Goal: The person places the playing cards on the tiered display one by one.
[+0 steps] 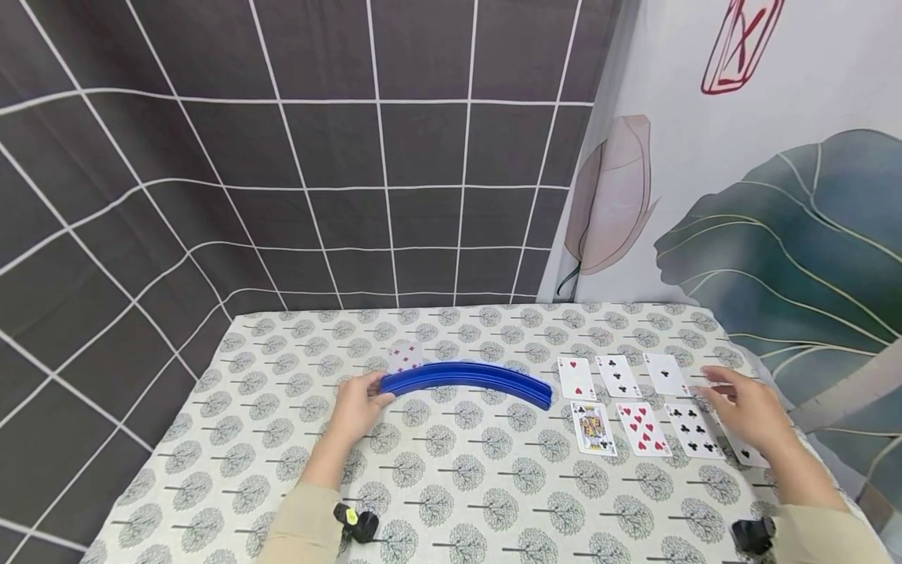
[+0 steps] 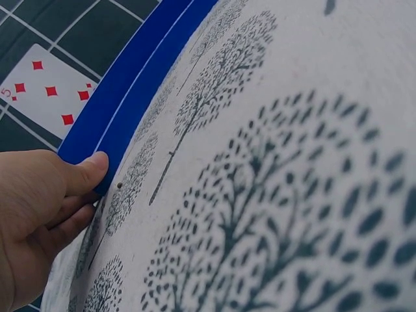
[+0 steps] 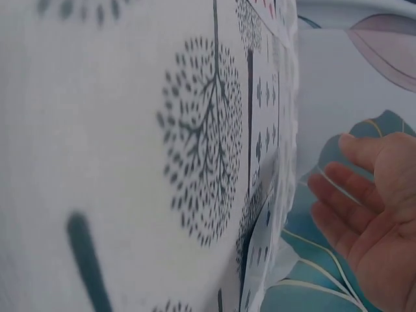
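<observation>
My left hand [image 1: 358, 409] pinches the left end of a curved blue playing-card holder [image 1: 468, 377], thumb on the near side in the left wrist view. A five of diamonds [image 2: 49, 91] stands up behind the holder's left end. My right hand [image 1: 748, 409] is over the right side of the table with its fingers loosely bent and nothing between them. Just left of it lie an ace of clubs [image 1: 665, 374] and a card with several clubs [image 1: 693, 431]. Another club card [image 1: 745, 453] is partly hidden beneath that hand.
Two rows of face-up cards lie right of the holder, among them a face card [image 1: 593, 428], a heart card [image 1: 643, 429], a low heart card [image 1: 576, 379] and a club card [image 1: 618, 376]. The tablecloth [image 1: 465, 478] has a tree print. A dark grid curtain [image 1: 423, 149] hangs behind.
</observation>
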Demonstrator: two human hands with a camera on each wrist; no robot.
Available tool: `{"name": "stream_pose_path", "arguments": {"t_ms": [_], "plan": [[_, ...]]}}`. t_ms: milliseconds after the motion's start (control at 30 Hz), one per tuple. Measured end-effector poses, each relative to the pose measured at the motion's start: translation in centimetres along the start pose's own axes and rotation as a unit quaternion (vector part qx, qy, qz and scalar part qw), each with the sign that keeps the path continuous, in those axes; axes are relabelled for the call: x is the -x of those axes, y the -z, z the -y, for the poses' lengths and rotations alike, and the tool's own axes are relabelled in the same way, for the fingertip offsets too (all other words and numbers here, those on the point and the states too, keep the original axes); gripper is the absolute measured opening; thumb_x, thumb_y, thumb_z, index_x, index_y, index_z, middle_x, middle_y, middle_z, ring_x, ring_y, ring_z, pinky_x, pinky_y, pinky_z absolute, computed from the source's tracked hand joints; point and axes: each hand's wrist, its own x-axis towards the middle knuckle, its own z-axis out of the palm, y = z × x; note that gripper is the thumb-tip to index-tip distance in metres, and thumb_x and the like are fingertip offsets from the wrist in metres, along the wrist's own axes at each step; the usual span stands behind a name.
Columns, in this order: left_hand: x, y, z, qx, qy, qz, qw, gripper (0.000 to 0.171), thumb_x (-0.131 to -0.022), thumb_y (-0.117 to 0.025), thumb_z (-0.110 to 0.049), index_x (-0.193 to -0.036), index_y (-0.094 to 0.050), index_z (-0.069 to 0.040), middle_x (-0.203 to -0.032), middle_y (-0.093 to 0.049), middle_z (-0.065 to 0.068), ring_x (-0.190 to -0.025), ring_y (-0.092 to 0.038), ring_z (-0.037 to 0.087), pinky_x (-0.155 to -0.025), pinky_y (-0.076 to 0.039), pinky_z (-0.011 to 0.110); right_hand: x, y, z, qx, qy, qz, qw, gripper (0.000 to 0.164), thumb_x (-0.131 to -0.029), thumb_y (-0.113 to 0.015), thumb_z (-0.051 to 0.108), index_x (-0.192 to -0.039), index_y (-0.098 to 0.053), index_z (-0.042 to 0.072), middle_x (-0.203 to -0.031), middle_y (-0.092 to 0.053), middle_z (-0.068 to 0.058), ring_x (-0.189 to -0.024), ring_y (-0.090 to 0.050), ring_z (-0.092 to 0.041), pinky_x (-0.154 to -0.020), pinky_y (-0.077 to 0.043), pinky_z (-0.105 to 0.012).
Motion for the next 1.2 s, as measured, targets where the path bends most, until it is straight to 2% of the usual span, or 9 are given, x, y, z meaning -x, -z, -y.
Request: {"name": "stream_pose_path", "arguments": {"t_ms": [333, 533, 600, 733, 900, 1067, 1200], "plan": [[0.0, 0.1, 0.1, 0.001, 0.006, 0.000, 1.0000, 0.040, -0.085, -0.079, -0.005, -0.124, -0.069, -0.001, -0.107, -0.074, 0.016, -0.102, -0.071, 0.032, -0.101, -0.054, 0.050, 0.5, 0.4, -1.0, 0.010, -0.006, 0.013, 1.000, 0.039, -0.097, -0.065, 0.009, -0.127, -0.055, -0.013, -0.123, -0.057, -0.041, -0.103, -0.060, -0.059, -0.079, -0.049, -0.068], [-0.1, 0.2, 0.1, -0.003, 0.002, -0.002, 1.0000, 0.041, -0.085, -0.079, -0.006, -0.124, -0.068, -0.001, -0.108, -0.074, 0.016, -0.102, -0.070, 0.033, -0.102, -0.053, 0.050, 0.6, 0.7, -1.9, 0.012, 0.007, 0.014, 1.000, 0.037, -0.099, -0.062, 0.011, -0.127, -0.055, -0.012, -0.121, -0.057, -0.042, -0.101, -0.059, -0.061, -0.089, -0.033, -0.076], [-0.1, 0.2, 0.1, -0.003, 0.001, -0.002, 1.0000, 0.041, -0.085, -0.079, -0.006, -0.124, -0.068, 0.000, -0.107, -0.074, 0.017, -0.102, -0.071, 0.033, -0.102, -0.053, 0.050, 0.6, 0.6, -2.2, 0.012, 0.008, 0.014, 1.000, 0.037, -0.098, -0.063, 0.010, -0.126, -0.056, -0.012, -0.120, -0.057, -0.042, -0.100, -0.060, -0.060, -0.089, -0.032, -0.078], [-0.1, 0.2, 0.0, 0.001, 0.004, 0.000, 1.0000, 0.040, -0.084, -0.080, -0.005, -0.122, -0.069, -0.001, -0.106, -0.075, 0.016, -0.100, -0.071, 0.032, -0.099, -0.055, 0.049, 0.7, 0.6, -2.8, 0.024, 0.005, 0.020, 1.000, 0.039, -0.093, -0.068, 0.008, -0.124, -0.057, -0.014, -0.115, -0.061, -0.041, -0.099, -0.061, -0.059, -0.083, -0.040, -0.075], [0.0, 0.2, -0.2, 0.003, 0.010, 0.004, 0.9999, 0.040, -0.084, -0.079, -0.004, -0.122, -0.069, 0.000, -0.104, -0.075, 0.015, -0.098, -0.071, 0.030, -0.098, -0.056, 0.049, 0.8, 1.1, -3.1, 0.036, 0.012, 0.055, 0.998, 0.043, -0.087, -0.071, 0.003, -0.121, -0.056, -0.017, -0.106, -0.064, -0.040, -0.097, -0.061, -0.059, -0.079, -0.046, -0.072], [0.1, 0.2, -0.3, 0.002, 0.006, 0.002, 1.0000, 0.039, -0.084, -0.079, -0.004, -0.121, -0.069, 0.000, -0.104, -0.075, 0.015, -0.098, -0.071, 0.031, -0.098, -0.056, 0.050, 0.9, 1.7, -2.9, 0.052, -0.002, 0.104, 0.993, 0.047, -0.080, -0.069, -0.001, -0.121, -0.054, -0.021, -0.111, -0.060, -0.043, -0.100, -0.058, -0.061, -0.081, -0.049, -0.071], [0.1, 0.2, -0.4, 0.003, 0.007, 0.001, 1.0000, 0.039, -0.084, -0.080, -0.004, -0.121, -0.069, 0.000, -0.103, -0.075, 0.015, -0.098, -0.071, 0.031, -0.098, -0.055, 0.050, 1.0, 1.8, -2.8, 0.063, -0.021, 0.115, 0.991, 0.052, -0.075, -0.071, 0.000, -0.120, -0.054, -0.020, -0.117, -0.056, -0.044, -0.104, -0.053, -0.063, -0.084, -0.045, -0.074]]}}
